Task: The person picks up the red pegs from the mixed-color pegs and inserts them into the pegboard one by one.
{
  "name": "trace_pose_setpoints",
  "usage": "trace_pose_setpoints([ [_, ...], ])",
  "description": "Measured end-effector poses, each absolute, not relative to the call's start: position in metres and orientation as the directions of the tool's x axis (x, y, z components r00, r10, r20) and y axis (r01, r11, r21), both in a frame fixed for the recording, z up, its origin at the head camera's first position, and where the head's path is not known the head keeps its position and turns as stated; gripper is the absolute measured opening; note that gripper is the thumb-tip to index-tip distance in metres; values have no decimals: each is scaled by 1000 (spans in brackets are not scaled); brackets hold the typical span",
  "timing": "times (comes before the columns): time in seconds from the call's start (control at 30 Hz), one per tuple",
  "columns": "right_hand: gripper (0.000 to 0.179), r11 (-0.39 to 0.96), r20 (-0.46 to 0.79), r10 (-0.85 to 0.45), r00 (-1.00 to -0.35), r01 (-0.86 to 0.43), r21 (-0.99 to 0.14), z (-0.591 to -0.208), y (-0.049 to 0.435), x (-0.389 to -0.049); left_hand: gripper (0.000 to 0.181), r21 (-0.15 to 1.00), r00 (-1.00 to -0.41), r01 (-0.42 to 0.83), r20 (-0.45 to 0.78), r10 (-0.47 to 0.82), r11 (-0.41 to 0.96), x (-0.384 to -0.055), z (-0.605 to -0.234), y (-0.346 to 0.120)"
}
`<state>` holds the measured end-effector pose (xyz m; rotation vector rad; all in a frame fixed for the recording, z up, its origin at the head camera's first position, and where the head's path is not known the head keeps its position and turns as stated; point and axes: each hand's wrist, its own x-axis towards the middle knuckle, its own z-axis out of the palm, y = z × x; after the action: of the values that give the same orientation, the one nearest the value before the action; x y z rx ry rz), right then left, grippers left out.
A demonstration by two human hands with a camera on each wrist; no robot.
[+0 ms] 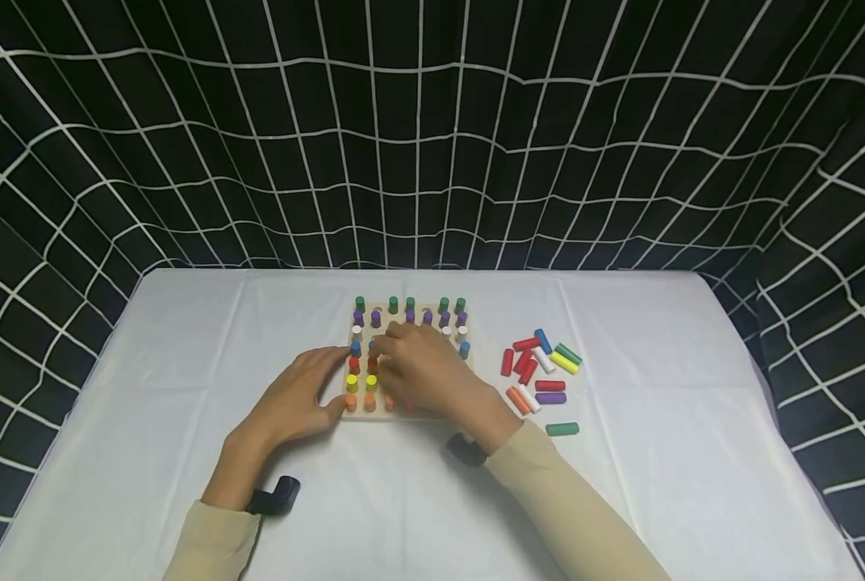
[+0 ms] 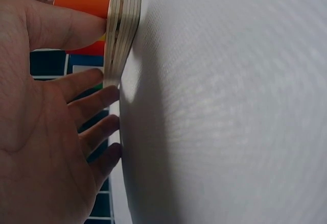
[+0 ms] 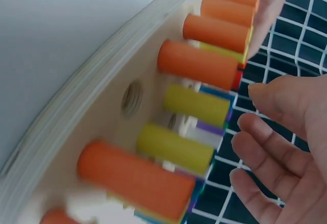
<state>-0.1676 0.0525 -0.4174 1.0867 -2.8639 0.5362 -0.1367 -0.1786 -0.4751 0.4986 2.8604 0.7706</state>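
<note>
While the left hand (image 1: 290, 403) rests at the left side of the wooden board (image 2: 124, 30), fingers fairly straight and gripping nothing, here's the right hand (image 1: 421, 367) over the middle, fingers loosely bent, thumb apart, no peg visible between them. Below it the standing pegs (image 3: 135, 180) rise in rows, long axes upright, with a bare hole (image 3: 132, 97) showing in the nearest, orange row. And look right: the loose pegs (image 1: 550, 386) lie flat on the white tablecloth (image 1: 643, 452), long axes pointing every which way! The right hand is clearly nearer, a red peg (image 1: 507, 362) lying to its right, long axis running away from the person.
</note>
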Motion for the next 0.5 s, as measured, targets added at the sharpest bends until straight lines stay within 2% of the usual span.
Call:
trace_pose_setpoints([
  [0.3, 23, 756, 119, -568, -814, -574, -313, -408, 83, -158, 75, 508, -940, 262, -59, 337, 821, -138, -475, -175],
  [0.5, 25, 786, 97, -507, -857, -505, -357, -406, 106, -149, 76, 499, -942, 257, -62, 330, 828, -138, -475, -174],
])
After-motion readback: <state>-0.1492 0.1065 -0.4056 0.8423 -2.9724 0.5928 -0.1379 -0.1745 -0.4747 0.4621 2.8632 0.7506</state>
